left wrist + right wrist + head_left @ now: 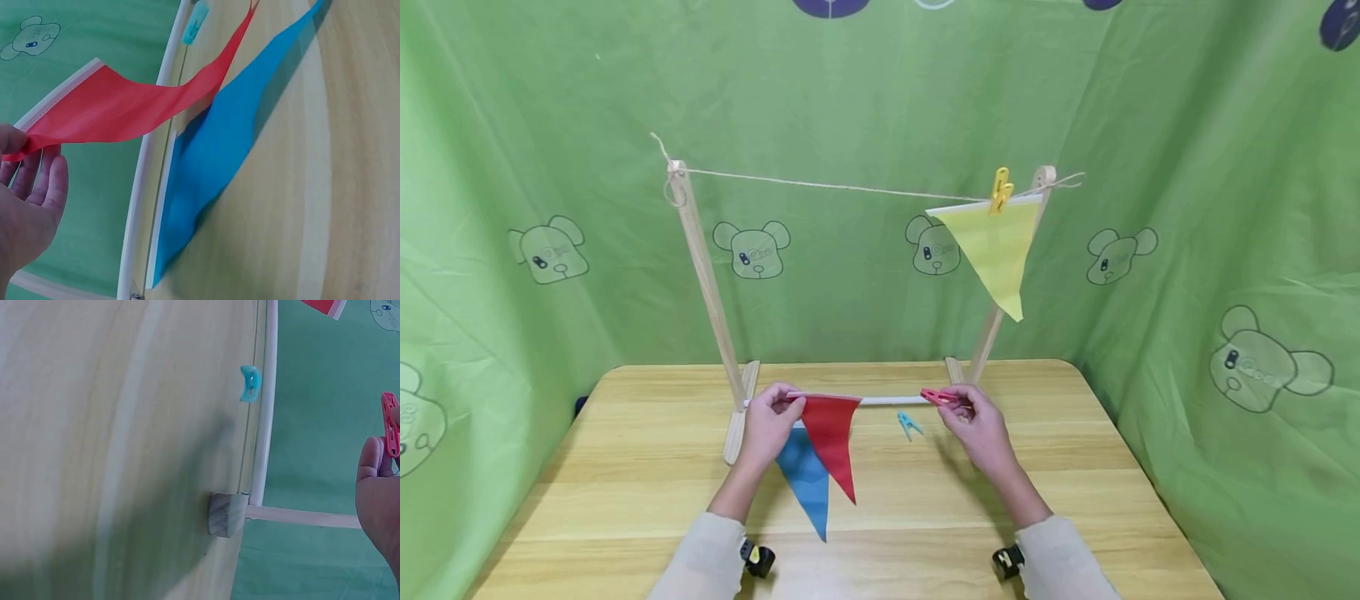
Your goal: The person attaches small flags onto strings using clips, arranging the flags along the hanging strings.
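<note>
My left hand (772, 421) pinches a red pennant (833, 437) by one end of its pale top edge, so its point hangs down. Below and partly behind it lies a blue pennant (806, 479) on the table. A red clothespin (938, 397) is held between the thumb and fingers of my right hand (980, 427), apart from the red pennant. On the tabletop between the hands sits a light blue clothespin (909, 426). Overhead, a yellow pennant (996, 250) hangs from the string (835, 186), clipped by a yellow clothespin (1001, 192).
Two wooden posts, a left post (703, 267) and a right post (988, 337), carry the string. A white bar (891, 401) runs low between them. The wooden table (1000, 517) meets a green patterned curtain (850, 308) at back and sides.
</note>
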A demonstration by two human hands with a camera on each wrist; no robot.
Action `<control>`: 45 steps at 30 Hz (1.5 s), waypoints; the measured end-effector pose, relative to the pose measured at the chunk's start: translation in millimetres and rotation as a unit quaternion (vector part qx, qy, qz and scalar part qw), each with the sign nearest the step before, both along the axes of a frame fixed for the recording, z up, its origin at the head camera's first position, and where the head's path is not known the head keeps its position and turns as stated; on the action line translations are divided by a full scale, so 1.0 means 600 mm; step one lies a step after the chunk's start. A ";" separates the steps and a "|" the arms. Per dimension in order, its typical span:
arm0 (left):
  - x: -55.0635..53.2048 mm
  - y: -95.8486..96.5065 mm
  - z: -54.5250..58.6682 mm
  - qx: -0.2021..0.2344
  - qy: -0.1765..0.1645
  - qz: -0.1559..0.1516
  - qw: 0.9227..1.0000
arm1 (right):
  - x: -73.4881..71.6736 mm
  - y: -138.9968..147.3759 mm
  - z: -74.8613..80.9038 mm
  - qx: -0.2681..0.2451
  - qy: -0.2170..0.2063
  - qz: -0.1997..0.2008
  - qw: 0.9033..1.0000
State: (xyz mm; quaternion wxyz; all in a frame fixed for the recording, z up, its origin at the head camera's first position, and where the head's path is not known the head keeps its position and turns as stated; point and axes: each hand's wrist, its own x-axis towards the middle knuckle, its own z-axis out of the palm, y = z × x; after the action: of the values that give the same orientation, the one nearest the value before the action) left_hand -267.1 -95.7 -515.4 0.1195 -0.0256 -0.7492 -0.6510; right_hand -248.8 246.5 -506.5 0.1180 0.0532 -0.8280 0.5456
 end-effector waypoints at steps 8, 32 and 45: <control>0.002 0.004 0.017 0.020 0.010 -0.005 1.000 | 0.001 -0.005 0.021 0.015 0.017 0.003 1.000; 0.005 0.011 0.074 0.057 0.047 -0.018 0.997 | 0.002 -0.018 0.085 0.013 0.061 0.038 0.997; -0.001 0.018 0.095 0.061 0.061 -0.044 0.995 | -0.007 -0.021 0.124 0.026 0.085 0.057 0.994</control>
State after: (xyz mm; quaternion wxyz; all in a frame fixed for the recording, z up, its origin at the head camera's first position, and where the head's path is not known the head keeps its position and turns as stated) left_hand -267.8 -85.0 -458.4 0.1375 -0.0902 -0.6974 -0.6976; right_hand -253.2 234.1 -432.3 0.1551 0.1499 -0.8246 0.5230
